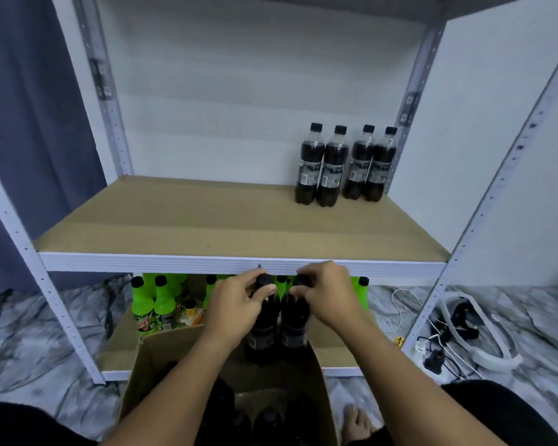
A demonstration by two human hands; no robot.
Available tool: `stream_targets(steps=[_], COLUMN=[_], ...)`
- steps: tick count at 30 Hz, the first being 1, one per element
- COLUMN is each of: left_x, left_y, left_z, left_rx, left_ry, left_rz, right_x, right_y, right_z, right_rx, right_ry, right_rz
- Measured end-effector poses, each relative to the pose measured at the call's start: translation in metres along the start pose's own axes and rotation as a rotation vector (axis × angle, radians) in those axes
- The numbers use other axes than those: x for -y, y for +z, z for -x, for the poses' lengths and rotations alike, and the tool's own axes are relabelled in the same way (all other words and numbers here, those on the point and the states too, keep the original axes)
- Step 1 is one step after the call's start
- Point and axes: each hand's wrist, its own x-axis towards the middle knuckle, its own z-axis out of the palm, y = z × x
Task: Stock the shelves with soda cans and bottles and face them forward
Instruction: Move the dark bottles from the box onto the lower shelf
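Note:
My left hand [237, 302] grips the neck of a dark cola bottle [262, 336] just under its black cap. Right beside it, my right hand [327, 292] grips the neck of a second dark cola bottle [294, 329]. Both bottles hang upright above the open cardboard box [161, 365], in front of the shelf's white front edge [142, 262]. Several dark cola bottles [345, 167] stand in a row at the back right of the brown shelf board [174, 217]. More dark bottles [271, 416] lie low in the box, dim.
Green soda bottles [152, 305] stand on the lower shelf behind my hands. White slotted uprights [29, 252] frame the shelf. Cables, a plug strip and a white curved object [458, 336] lie on the marble floor at right. My bare foot [356, 423] is beside the box.

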Motion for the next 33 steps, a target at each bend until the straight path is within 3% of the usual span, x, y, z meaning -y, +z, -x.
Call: stream_targets(steps=[13, 33], left_x=[-0.149, -0.135], left_y=[-0.081, -0.051], left_z=[-0.11, -0.197], left_rx=[-0.093, -0.075], left_ry=[0.217, 0.196], left_rz=[0.08, 0.052], right_x=[0.101, 0.084], right_y=[-0.164, -0.148], right_z=[-0.066, -0.16], right_rx=[-0.186, -0.182], right_ry=[-0.159, -0.091], right_rz=[-0.011, -0.037])
